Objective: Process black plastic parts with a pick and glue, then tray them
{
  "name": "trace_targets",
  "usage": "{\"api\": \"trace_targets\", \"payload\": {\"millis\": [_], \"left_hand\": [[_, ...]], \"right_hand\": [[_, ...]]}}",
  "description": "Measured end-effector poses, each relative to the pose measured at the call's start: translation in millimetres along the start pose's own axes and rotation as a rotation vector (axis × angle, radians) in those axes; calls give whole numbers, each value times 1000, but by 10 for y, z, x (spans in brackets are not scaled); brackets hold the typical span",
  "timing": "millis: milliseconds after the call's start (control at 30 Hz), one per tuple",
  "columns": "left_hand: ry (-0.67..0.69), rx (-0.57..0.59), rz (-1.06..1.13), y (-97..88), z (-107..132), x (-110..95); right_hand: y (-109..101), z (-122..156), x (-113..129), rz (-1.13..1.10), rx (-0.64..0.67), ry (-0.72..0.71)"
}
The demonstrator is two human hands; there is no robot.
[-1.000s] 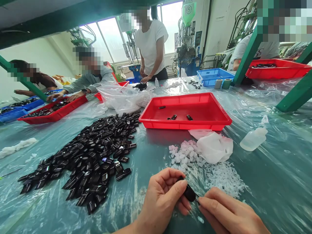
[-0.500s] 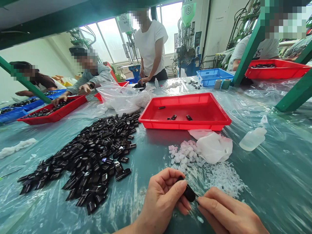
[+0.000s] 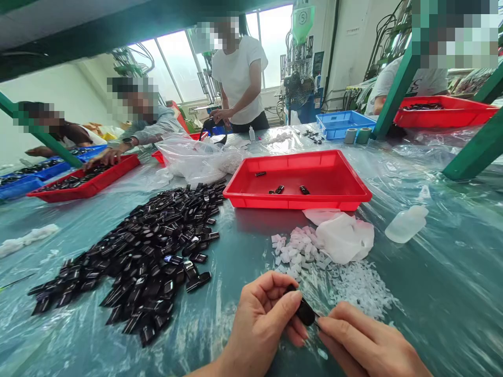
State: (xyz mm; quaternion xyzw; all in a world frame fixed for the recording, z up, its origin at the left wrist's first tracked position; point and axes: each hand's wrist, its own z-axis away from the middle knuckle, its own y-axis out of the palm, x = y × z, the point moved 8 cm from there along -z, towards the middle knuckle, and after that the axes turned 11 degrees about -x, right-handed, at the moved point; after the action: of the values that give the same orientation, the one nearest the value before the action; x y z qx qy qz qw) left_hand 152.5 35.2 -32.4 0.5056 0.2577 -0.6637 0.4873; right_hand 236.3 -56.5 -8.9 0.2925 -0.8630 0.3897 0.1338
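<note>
At the far left of the room, a blue tray (image 3: 19, 187) and a red tray (image 3: 84, 184) sit full of small black parts, and a seated co-worker's hand (image 3: 104, 157) rests at the red tray's edge. Nearer, on the left of the table's clear plastic sheeting (image 3: 243, 340), lies a broad heap of glossy black moulded pieces (image 3: 145, 262) (hundreds, loosely spilled). Beyond it, at upper centre, a clear plastic bag (image 3: 192, 159) slumps on the table, and a standing person in a white T-shirt (image 3: 238, 68) has a hand on a dark loop of something.

At bottom centre, the left hand (image 3: 263, 327) pinches a black moulded piece (image 3: 305, 312) between thumb and fingers, low over the sheeting and just right of the heap. The right hand (image 3: 365, 340) comes in from the right, its fingertips (image 3: 326, 324) right at the piece's end, so the hands are close together (whether they touch it is too small to tell).

Above them, a red tray (image 3: 298, 204) holds a few black pieces. To its lower right lie white plastic scraps (image 3: 353, 285) and a soft white bag (image 3: 346, 238), then a translucent squeeze bottle (image 3: 406, 224). At upper right sit a blue crate (image 3: 338, 125) and another red tray (image 3: 444, 118).
</note>
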Motion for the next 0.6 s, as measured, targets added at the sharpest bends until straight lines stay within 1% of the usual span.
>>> {"api": "trace_targets", "payload": {"millis": [333, 433, 600], "left_hand": [[5, 20, -32, 4, 32, 22], [2, 24, -30, 3, 33, 17], [-2, -5, -23, -7, 23, -2]], "right_hand": [[4, -12, 15, 26, 2, -6], [6, -21, 11, 41, 26, -9], [-8, -23, 23, 81, 18, -28]]}}
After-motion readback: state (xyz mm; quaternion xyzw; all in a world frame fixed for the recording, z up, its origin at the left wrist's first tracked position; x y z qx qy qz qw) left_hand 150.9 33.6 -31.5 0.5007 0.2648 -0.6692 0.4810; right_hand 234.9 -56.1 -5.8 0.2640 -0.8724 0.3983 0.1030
